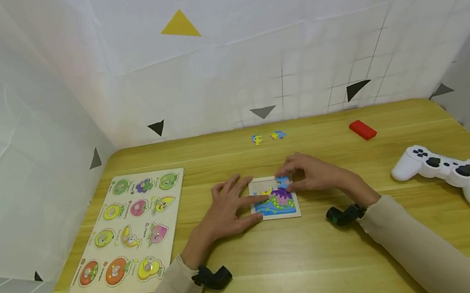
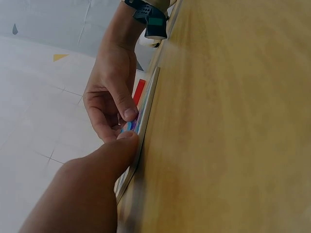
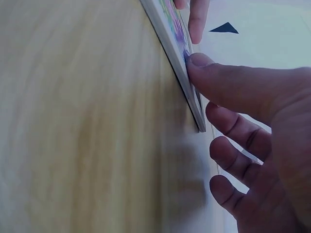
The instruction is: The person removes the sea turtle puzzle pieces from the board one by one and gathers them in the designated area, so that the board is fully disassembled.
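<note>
A small jigsaw puzzle [image 1: 282, 205] in a pale wooden frame lies flat in the middle of the table, its colourful sea picture partly filled and its upper left part bare. My left hand [image 1: 228, 209] spreads over the frame's left side, index finger reaching onto the picture and thumb at the lower left edge. At the upper right corner my right hand [image 1: 310, 172] pinches a blue puzzle piece [image 1: 282, 181] between thumb and fingers. The right thumb [image 3: 221, 80] presses close at the frame's edge in the right wrist view, the other fingers curled beyond.
Two loose puzzle pieces [image 1: 278, 135] lie near the table's back edge. A fruit peg board [image 1: 135, 234] is on the left. A red block [image 1: 363, 129] and a white game controller [image 1: 445, 173] are on the right. A white patterned cloth [image 1: 225, 68] hangs behind the table.
</note>
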Demonstrator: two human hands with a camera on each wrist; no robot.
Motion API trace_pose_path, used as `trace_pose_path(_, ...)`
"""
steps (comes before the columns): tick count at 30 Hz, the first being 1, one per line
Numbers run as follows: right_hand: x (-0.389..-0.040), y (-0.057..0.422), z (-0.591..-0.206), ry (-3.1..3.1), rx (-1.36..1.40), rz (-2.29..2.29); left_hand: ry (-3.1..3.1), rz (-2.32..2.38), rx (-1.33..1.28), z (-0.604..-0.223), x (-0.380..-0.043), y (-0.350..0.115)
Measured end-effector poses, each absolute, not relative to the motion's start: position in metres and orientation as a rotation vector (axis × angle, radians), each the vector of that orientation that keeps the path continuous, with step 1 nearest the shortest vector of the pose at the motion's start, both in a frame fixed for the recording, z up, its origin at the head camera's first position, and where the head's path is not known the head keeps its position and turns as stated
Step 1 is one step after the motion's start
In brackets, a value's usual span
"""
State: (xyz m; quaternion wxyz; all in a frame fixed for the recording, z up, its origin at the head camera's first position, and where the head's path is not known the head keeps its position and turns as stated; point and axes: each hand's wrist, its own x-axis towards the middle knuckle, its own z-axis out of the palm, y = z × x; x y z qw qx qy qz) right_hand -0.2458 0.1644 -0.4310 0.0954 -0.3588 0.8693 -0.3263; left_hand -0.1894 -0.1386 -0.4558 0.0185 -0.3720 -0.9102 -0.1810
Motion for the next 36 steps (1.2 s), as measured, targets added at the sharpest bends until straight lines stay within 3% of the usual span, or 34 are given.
trace_pose_path(36,-0.267,0.215,-0.441,2.712,-0.737,-1.202,-2.807,-0.569,-1.161,-0.456,-0.188,-0.139)
